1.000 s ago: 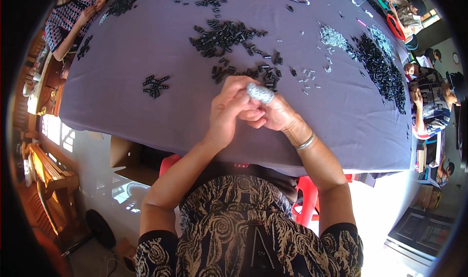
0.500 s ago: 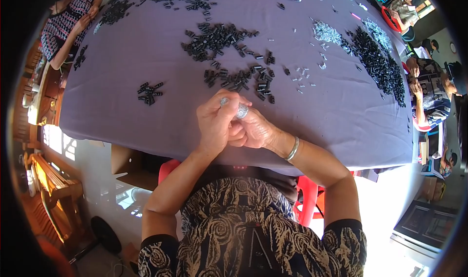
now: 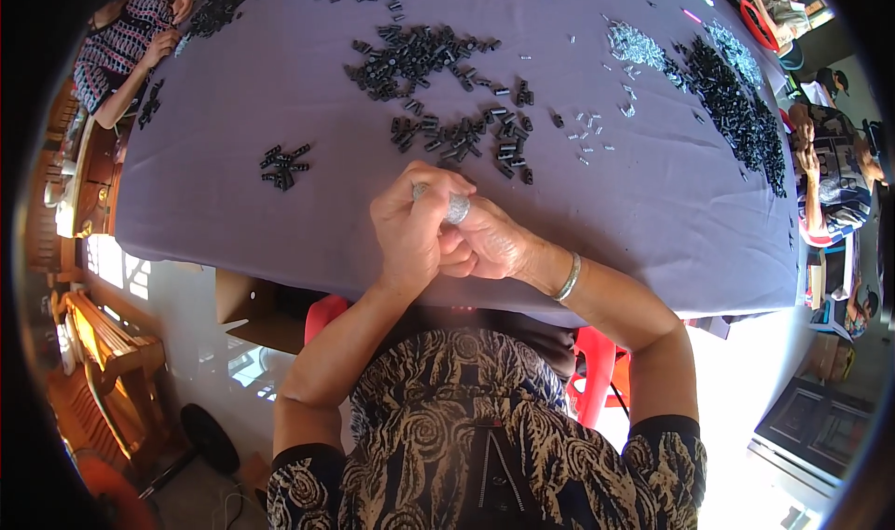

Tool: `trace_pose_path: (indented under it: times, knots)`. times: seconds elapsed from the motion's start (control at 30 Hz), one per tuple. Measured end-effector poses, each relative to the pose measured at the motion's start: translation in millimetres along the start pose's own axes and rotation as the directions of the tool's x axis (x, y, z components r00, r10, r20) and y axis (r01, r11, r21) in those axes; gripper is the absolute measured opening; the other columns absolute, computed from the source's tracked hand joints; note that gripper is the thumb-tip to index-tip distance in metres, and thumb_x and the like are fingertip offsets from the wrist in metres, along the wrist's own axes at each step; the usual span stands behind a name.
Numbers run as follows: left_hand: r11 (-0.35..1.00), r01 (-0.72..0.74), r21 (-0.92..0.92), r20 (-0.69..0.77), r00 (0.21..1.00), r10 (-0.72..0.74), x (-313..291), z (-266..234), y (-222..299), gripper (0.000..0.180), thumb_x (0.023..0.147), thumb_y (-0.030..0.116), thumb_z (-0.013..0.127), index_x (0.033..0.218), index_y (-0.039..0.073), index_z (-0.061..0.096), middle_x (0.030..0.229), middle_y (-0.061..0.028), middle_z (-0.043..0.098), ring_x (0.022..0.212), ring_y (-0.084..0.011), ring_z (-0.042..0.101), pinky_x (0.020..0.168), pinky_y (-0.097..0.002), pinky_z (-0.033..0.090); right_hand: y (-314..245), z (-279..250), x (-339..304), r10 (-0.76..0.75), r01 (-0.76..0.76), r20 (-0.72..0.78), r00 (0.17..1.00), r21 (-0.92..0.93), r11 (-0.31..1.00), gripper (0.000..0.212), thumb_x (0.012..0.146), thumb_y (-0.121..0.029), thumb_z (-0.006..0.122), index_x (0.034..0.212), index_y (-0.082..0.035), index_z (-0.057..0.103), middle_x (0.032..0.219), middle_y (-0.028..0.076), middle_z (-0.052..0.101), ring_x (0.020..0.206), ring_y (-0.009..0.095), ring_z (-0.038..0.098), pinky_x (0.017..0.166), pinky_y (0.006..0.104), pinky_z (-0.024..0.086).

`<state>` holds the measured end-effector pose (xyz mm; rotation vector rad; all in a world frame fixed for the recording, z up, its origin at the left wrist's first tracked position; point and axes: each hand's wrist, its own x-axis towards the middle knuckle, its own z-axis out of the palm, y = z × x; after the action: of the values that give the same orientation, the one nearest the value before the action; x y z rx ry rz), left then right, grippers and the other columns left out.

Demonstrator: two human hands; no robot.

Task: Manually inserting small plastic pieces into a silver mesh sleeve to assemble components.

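Over the near side of the table (image 3: pixel 233 218), my left grip (image 3: pixel 403 227) and right grip (image 3: pixel 499 241) pressed together, fingers curled, clamped on what I could not tell, while loose black pieces (image 3: pixel 460 140) lay just beyond them.

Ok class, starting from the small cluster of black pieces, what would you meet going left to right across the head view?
Small black cluster → the person's left hand → right hand → silver bracelet → heap of pale pieces → long black heap.
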<state>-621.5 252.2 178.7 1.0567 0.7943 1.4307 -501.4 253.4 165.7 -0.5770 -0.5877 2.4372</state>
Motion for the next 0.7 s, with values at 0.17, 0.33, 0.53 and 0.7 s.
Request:
trace_pose_path:
  times: [0.17,0.33,0.53,0.7]
  knots:
    - [0.999,0.049,0.024,-0.041,0.998,-0.048,2.0,-0.6,3.2,0.014,0.085,0.004,0.051,0.076,-0.002,0.060,0.081,-0.0065,0.063,0.070,-0.0089,0.055,0.065,-0.0232,0.045,0.5,-4.5,7.4,0.010,-0.010,0.031,0.999,0.014,1.000,0.041,0.087,-0.051,0.056,0.070,-0.014,0.048,0.058,-0.006,0.040,0.046,0.006,0.035,0.040,0.0219,0.025]
    - [0.992,0.026,0.127,0.044,0.998,-0.032,7.5,3.8,8.2,0.023,0.089,0.020,0.050,0.085,-0.001,0.059,0.083,-0.0056,0.060,0.070,-0.0085,0.053,0.064,-0.0209,0.043,-8.9,-4.3,5.2,-0.023,0.031,0.144,0.989,-0.056,0.998,0.046,0.083,-0.062,0.049,0.074,-0.017,0.046,0.056,-0.007,0.031,0.045,0.006,0.028,0.040,0.0217,0.021]
    - [0.962,-0.164,0.220,0.224,0.968,0.114,15.4,-9.9,11.4,0.014,0.082,-0.001,0.054,0.096,-0.001,0.054,0.102,-0.0066,0.046,0.087,-0.0109,0.048,0.076,-0.0231,0.041,-25.8,1.5,-0.4,-0.098,0.096,-0.015,0.995,-0.085,0.992,0.049,0.089,-0.062,0.039,0.077,-0.015,0.049,0.055,-0.008,0.028,0.045,0.005,0.024,0.039,0.0205,0.018]
    - [0.949,-0.171,0.265,0.170,0.977,0.128,17.3,-17.7,18.0,0.015,0.079,0.000,0.066,0.092,-0.002,0.060,0.101,-0.0073,0.052,0.082,-0.0128,0.055,0.072,-0.0259,0.047,-36.1,7.8,-3.8,-0.118,0.071,-0.134,0.984,-0.315,0.947,0.059,0.086,-0.068,0.040,0.074,-0.010,0.051,0.055,-0.007,0.030,0.045,0.004,0.024,0.039,0.0205,0.017]
